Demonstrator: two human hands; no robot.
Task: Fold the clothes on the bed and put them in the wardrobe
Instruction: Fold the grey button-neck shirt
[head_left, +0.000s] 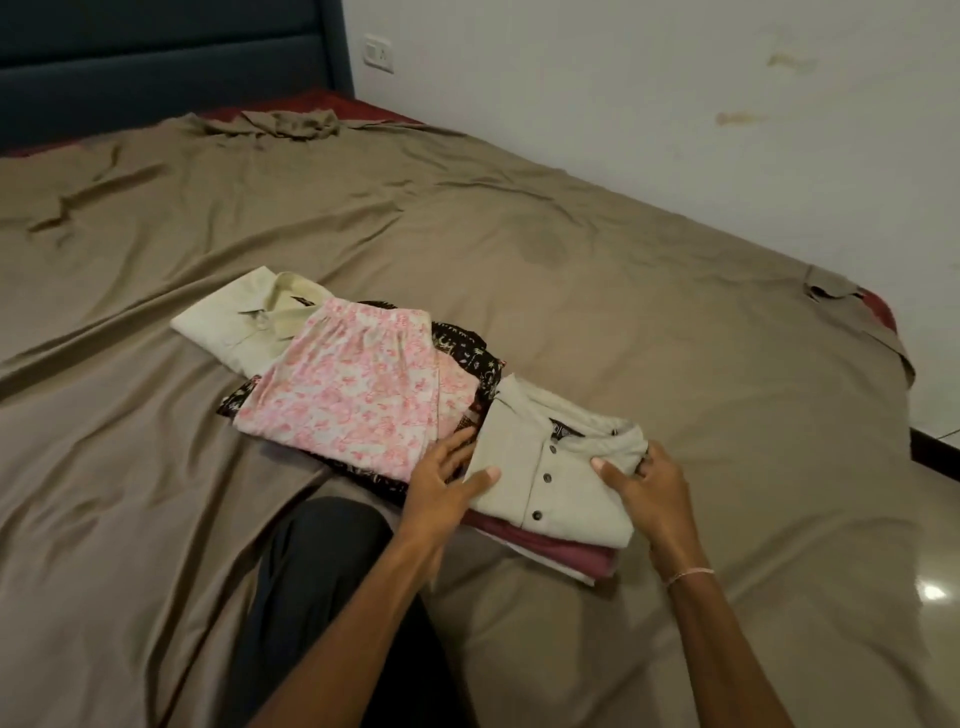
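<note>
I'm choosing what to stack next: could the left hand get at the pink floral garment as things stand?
Probably yes. The left hand rests at the edge of the buttoned beige shirt, right beside the pink floral garment, which lies uncovered on top.

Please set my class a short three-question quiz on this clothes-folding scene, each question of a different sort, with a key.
1. True or false: the left hand and the right hand are both on the pink garment.
2. What lies directly under the beige shirt? A) a maroon garment B) a pillow C) a towel
3. How many dark buttons show on the beige shirt?

Key: 1 false, they are on the beige shirt; 2 A; 3 three.
</note>
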